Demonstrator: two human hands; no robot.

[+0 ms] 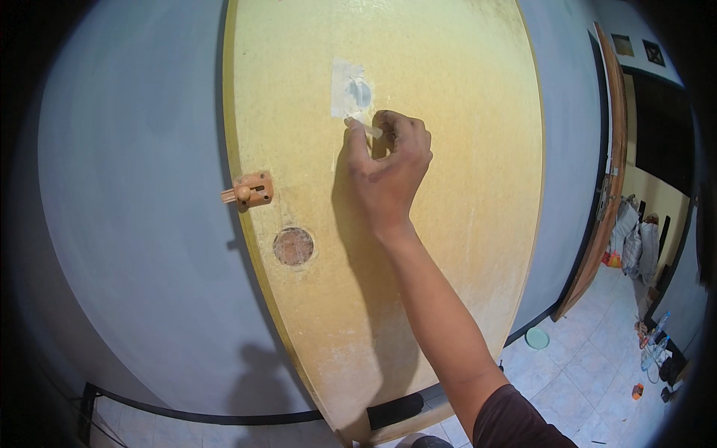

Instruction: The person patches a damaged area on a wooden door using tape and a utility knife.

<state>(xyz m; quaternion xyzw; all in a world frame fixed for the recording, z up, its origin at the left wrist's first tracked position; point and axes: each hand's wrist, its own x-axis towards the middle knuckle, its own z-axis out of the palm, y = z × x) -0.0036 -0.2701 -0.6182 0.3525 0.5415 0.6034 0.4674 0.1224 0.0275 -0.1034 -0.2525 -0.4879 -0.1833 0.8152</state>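
Right hand: the right hand (364, 128) is raised to the upper part of the yellow door (463, 187), back of the hand toward the view, wrist below the knuckles.
Fingers: thumb and fingers are curled toward each other with a narrow gap between the tips — a small pale strip (371, 131) spans that gap, held between them; how firmly, I cannot tell.
Torn sticker: the whitish torn sticker (341, 88) is stuck on the door just above the thumb tip, ragged along its right side, with a rounded grey-blue patch (360, 94) showing there.
Left hand: out of view.
Sleeve: a dark short sleeve (515, 422) at the lower edge, the forearm bare.
Slide bolt: an orange-brown slide bolt (259, 190) is mounted at the door's left edge, its bar reaching past that edge.
Round cutout: a brown circular recess (293, 246) lies below the bolt, the surface scuffed around it.
Wall: blue-grey wall (134, 194) on both sides of the door, with a black baseboard (202, 417).
Floor, right: pale tiles (567, 388) with a green round dish or lid (537, 338) and clear plastic bottles (657, 332).
Far right: a brown wooden door (609, 164) stands ajar — stuffed sacks (635, 243) beyond it.
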